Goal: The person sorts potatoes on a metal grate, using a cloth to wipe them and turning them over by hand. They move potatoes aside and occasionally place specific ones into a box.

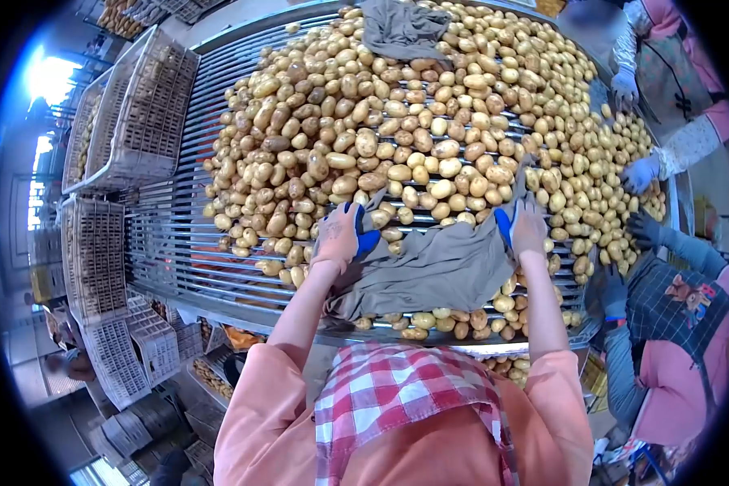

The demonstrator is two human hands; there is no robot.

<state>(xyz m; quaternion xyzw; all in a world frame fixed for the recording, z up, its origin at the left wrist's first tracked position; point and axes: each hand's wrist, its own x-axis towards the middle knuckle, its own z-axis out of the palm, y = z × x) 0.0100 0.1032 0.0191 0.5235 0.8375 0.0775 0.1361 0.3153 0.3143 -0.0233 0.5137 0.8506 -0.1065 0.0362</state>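
A wrinkled grey cloth is spread over potatoes at the near side of a slatted metal table. My left hand, in a peach and blue glove, has its fingers closed on the cloth's left part. On the other side, my right hand, gloved alike, grips the cloth's right part, and a twisted end sticks up past the fingers. Potatoes lie around both hands and show beyond the cloth's edges. What lies under the cloth is hidden.
Another grey cloth lies on the potatoes at the far side. Plastic crates stand at the left end of the slats. At the right, co-workers' gloved hands touch the potatoes.
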